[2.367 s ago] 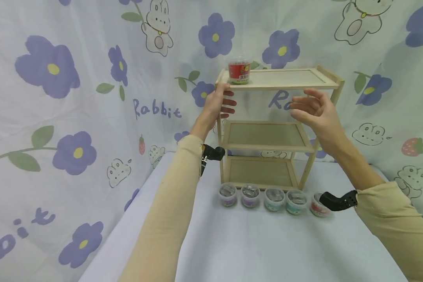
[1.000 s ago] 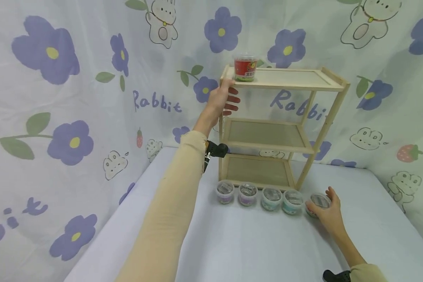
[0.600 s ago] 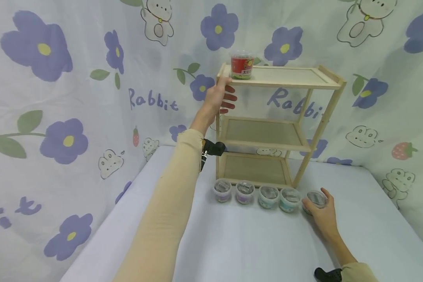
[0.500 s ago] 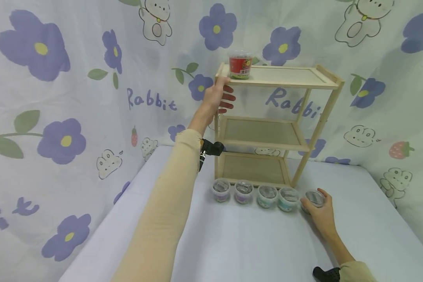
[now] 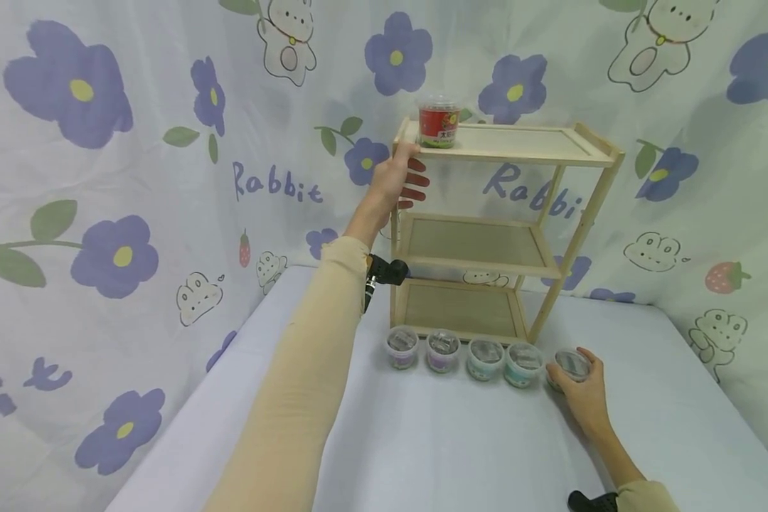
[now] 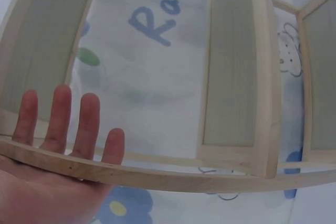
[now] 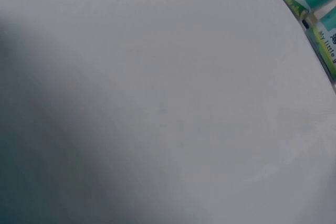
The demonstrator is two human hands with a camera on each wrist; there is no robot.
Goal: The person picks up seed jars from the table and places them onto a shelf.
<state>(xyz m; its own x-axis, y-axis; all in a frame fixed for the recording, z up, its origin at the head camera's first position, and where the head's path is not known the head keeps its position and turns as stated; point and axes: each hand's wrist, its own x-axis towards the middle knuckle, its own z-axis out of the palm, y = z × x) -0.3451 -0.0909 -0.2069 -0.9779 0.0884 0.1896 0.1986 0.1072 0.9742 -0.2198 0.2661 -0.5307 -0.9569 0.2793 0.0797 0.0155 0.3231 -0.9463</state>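
Observation:
A wooden three-tier shelf rack (image 5: pixel 486 245) stands on the white table. My left hand (image 5: pixel 390 181) holds its front left post at the top corner, the thumb at the top board's edge. In the left wrist view, several fingers (image 6: pixel 86 121) reach past the post. On the top board, at its left end, stands a red-labelled plastic tub (image 5: pixel 438 126) with a clear lid. My right hand (image 5: pixel 585 395) grips another lidded plastic tub (image 5: pixel 572 364) on the table, thumb at its left and fingers at its right. Its label is mostly hidden.
Left of the gripped tub, two purple-labelled tubs (image 5: pixel 443 348) and two teal-labelled tubs (image 5: pixel 523 364) stand in a row before the rack. Teal tubs (image 7: pixel 326 40) also show at the right wrist view's corner. A patterned curtain (image 5: pixel 134 320) hangs behind and beside the table.
My right hand has come down from beside the top board to the rightmost tub and taken hold of it. For the last second it has hardly moved. My left hand stays on the rack.

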